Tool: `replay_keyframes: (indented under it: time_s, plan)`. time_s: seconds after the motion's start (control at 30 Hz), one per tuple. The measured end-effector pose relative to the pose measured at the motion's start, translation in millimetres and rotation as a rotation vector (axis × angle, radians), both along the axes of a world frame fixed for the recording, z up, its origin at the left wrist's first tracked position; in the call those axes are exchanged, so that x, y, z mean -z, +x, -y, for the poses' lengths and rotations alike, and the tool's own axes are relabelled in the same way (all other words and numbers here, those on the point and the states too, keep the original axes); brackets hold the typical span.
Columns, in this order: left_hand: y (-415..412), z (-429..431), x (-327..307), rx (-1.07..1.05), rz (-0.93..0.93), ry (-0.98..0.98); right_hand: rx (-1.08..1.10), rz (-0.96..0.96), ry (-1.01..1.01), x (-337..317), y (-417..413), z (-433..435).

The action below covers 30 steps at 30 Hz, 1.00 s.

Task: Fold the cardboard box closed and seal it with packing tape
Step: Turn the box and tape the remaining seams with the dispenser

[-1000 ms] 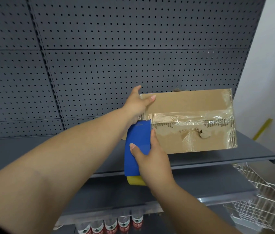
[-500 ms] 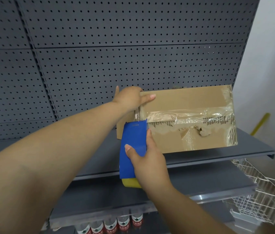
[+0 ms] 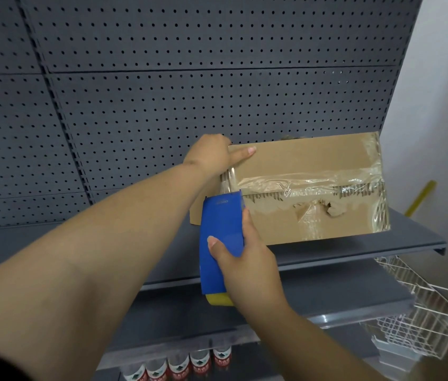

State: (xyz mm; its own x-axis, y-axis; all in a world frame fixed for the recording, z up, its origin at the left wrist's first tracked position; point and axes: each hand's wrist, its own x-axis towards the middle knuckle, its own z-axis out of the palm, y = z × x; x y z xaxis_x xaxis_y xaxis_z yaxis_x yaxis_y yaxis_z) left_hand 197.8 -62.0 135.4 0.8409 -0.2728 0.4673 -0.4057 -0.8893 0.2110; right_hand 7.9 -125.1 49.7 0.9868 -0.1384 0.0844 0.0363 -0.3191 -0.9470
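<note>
A brown cardboard box (image 3: pixel 308 160) stands on the upper grey shelf (image 3: pixel 355 246), its closed front face towards me. Clear packing tape (image 3: pixel 311 185) runs wrinkled along the flap seam, and the cardboard below it is torn. My left hand (image 3: pixel 214 155) grips the box's top left corner, thumb lying flat on the front face. My right hand (image 3: pixel 245 259) holds a blue tape dispenser (image 3: pixel 220 229) with a yellow end, its top edge at the left end of the seam. A strip of tape stretches from the dispenser up to my left hand.
A grey pegboard wall (image 3: pixel 190 92) rises behind the box. A lower shelf (image 3: pixel 327 298) juts out beneath. White wire baskets (image 3: pixel 423 312) hang at the lower right. Bottles with red and white labels (image 3: pixel 179 367) stand at the bottom. A yellow stick (image 3: pixel 421 196) leans by the white wall.
My left hand slid to the box's left corner and curled around it. The dispenser moved slightly left and down off the box's end, drawing tape taut.
</note>
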Motion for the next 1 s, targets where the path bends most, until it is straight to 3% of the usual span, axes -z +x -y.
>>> replay_keyframes:
  time_s: [0.73,0.87,1.0]
  plan:
    - [9,-2,4,0.014,-0.052,-0.033,0.035,-0.101,0.021,32,-29,-6]
    - [21,-12,-6,-0.086,-0.083,-0.173,0.001,-0.121,0.051,19,-25,-7]
    - [38,-13,-18,-0.134,-0.110,-0.095,-0.011,-0.123,0.015,9,-23,-12]
